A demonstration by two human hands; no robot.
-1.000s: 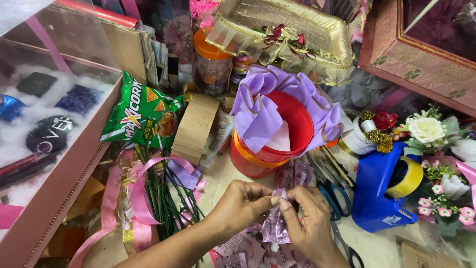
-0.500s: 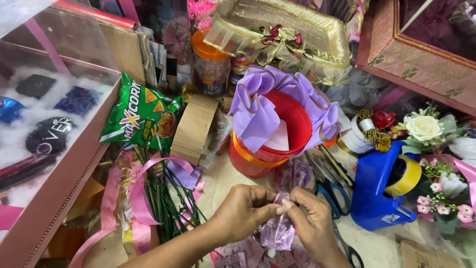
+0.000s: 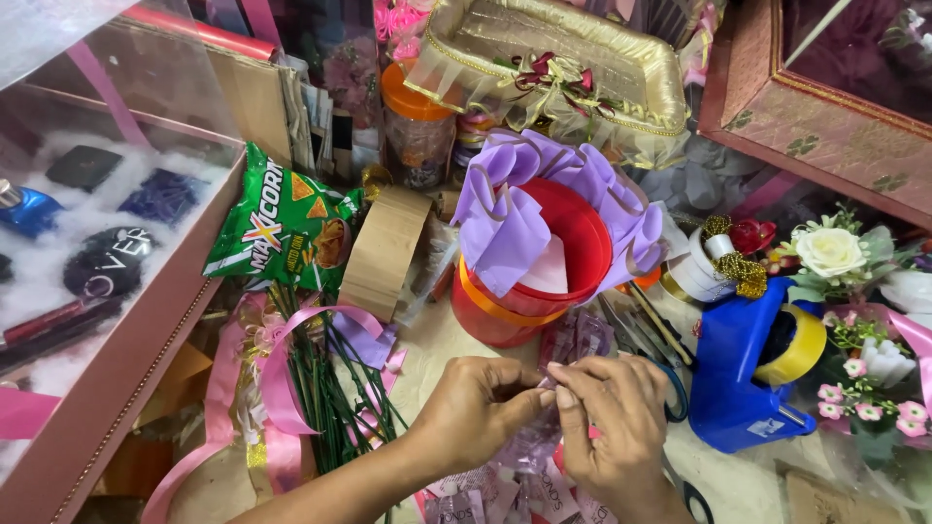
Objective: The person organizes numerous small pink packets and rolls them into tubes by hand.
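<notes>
Counted items, as I am seeing them: my two hands, left hand (image 3: 473,408) and right hand (image 3: 612,417), are meeting over one crinkled pink wrapper (image 3: 537,448). One red bucket (image 3: 544,281), one blue tape dispenser (image 3: 743,374), one green snack bag (image 3: 283,225), one gold tray (image 3: 553,58) and one white rose (image 3: 830,250) are lying about.
</notes>
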